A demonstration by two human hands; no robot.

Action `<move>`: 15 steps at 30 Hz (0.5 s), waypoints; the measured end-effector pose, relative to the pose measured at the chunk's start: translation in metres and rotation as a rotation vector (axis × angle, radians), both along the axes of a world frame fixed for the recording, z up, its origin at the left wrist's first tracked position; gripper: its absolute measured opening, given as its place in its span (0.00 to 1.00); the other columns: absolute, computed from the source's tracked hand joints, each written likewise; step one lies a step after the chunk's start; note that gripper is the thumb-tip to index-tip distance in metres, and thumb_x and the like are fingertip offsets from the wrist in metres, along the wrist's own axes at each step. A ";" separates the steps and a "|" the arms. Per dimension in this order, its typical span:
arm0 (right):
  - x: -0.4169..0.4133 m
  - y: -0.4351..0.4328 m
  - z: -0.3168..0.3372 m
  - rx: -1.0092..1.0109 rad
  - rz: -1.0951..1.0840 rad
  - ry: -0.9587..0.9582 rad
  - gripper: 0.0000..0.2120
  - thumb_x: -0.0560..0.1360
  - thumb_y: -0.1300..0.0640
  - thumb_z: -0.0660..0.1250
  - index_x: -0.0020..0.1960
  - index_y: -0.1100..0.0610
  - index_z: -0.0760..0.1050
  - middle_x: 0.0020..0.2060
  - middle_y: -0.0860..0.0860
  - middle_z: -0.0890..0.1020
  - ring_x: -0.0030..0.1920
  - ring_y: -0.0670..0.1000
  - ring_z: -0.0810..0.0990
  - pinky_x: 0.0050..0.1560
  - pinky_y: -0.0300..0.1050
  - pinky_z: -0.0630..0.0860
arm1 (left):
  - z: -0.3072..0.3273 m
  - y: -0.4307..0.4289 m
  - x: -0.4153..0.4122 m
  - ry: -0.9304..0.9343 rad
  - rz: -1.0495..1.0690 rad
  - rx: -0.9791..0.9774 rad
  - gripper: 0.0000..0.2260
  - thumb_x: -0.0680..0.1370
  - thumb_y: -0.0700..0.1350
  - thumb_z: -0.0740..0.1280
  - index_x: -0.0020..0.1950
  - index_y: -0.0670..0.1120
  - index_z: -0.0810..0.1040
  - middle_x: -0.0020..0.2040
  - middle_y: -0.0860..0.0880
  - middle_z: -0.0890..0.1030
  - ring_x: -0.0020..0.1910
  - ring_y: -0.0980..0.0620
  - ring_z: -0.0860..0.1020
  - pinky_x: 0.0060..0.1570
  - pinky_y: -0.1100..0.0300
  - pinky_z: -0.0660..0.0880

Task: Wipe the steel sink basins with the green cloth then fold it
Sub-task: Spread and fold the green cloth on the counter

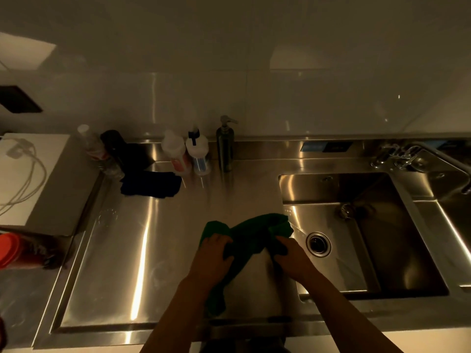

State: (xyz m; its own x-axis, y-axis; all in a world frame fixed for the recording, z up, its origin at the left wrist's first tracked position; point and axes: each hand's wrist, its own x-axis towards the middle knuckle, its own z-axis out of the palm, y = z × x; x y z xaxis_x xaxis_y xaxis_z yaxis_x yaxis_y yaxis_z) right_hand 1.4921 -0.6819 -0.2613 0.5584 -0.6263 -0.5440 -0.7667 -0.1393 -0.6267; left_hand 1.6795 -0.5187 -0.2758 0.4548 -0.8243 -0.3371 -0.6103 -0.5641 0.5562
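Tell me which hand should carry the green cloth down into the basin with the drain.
Right, probably. The right hand grips the green cloth at the left rim of the sink basin, near the drain. The left hand grips it farther off, over the steel counter.

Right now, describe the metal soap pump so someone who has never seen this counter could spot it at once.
Find the steel sink basin on the right, then follow the back edge of the counter leftward to a row of bottles. The soap pump is the first one you reach. Unlike the squat white bottle on its left, it is tall, slim and dark metallic.
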 end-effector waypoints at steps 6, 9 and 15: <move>-0.003 0.007 -0.003 -0.060 -0.053 -0.042 0.19 0.81 0.65 0.62 0.70 0.55 0.75 0.68 0.55 0.76 0.69 0.56 0.74 0.66 0.38 0.65 | -0.008 -0.061 -0.018 -0.005 -0.140 -0.085 0.32 0.79 0.49 0.69 0.81 0.57 0.59 0.76 0.49 0.66 0.72 0.45 0.66 0.70 0.46 0.69; -0.007 0.000 0.000 -0.052 -0.124 -0.102 0.18 0.81 0.67 0.61 0.66 0.55 0.79 0.65 0.56 0.80 0.65 0.55 0.77 0.68 0.44 0.71 | -0.015 -0.080 -0.014 -0.103 -0.228 0.045 0.34 0.78 0.48 0.71 0.81 0.55 0.60 0.77 0.48 0.64 0.74 0.43 0.64 0.70 0.42 0.68; -0.018 -0.016 0.012 0.009 -0.283 -0.287 0.21 0.81 0.67 0.62 0.71 0.51 0.73 0.64 0.52 0.80 0.64 0.52 0.79 0.66 0.56 0.77 | -0.031 -0.069 0.001 -0.238 -0.247 0.357 0.32 0.80 0.57 0.68 0.81 0.50 0.60 0.73 0.44 0.69 0.69 0.43 0.71 0.69 0.44 0.70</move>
State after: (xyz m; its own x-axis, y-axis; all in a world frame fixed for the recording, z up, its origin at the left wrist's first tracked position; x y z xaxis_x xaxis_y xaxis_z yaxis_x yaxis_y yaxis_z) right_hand 1.4742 -0.6977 -0.2494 0.4951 -0.7726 -0.3974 -0.5675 0.0587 -0.8213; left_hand 1.6801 -0.5881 -0.3070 0.3588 -0.7691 -0.5289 -0.8365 -0.5163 0.1833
